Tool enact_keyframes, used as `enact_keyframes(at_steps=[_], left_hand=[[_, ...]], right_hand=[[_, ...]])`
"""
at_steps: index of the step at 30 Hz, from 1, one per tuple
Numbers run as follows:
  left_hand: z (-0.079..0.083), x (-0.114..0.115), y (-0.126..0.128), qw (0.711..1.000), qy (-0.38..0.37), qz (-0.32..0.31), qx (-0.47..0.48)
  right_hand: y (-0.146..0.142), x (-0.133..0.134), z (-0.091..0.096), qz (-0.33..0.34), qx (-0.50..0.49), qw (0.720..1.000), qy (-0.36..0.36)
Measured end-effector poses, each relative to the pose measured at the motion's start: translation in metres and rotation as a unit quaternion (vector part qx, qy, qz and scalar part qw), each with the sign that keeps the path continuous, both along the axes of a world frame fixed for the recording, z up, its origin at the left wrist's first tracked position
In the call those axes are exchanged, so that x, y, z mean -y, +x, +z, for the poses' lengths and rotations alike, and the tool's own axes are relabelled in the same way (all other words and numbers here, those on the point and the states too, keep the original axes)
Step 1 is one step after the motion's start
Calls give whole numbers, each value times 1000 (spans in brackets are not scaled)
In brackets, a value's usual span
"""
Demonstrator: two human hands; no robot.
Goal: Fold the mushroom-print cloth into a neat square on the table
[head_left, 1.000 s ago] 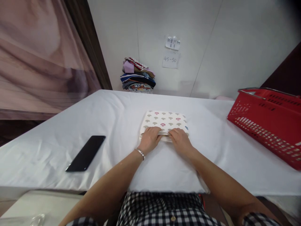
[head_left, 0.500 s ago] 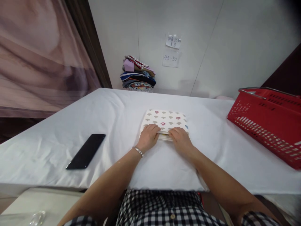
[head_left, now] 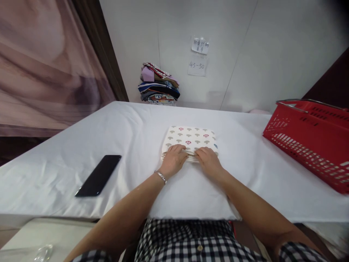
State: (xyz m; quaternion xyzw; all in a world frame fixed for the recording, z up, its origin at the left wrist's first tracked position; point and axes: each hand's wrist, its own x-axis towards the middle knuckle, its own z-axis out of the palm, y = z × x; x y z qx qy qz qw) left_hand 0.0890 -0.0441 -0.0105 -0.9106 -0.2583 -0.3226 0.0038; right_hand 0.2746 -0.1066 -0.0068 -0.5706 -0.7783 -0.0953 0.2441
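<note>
A folded white cloth printed with grey, red and blue mushrooms lies flat on the white-covered table. Its several layers show along the near edge. My left hand, with a silver bracelet at the wrist, grips the left part of that edge, fingers on top and thumb at the front. At the right part, my right hand holds the same edge in a like way. Both thumbs press in at the layers, and the palms hide the near corners of the cloth.
A black phone lies on the table to the left. On the right stands a red plastic basket with metal handles. Behind the table's far edge is a stack of folded clothes, and paper notes hang on the wall.
My left thumb has shifted slightly along the near edge of the cloth. Both hands stay on the cloth, which lies in the same place; the view has tilted very slightly.
</note>
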Motion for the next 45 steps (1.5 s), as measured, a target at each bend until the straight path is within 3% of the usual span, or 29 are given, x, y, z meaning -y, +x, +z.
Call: enact_keyframes(at_steps=[7, 17, 37, 45], left_hand=[[1, 1, 3, 999, -2, -10, -35], [0, 2, 5, 1000, 17, -14, 12], [0, 1, 6, 999, -11, -5, 42], [4, 6, 2, 999, 25, -13, -26]], right_hand=[[-1, -1, -1, 2, 9, 1000, -12], [-4, 4, 4, 27, -5, 1000, -11], [-5, -2, 3, -11, -16, 1000, -24], [-3, 0, 1, 0, -5, 1000, -17]])
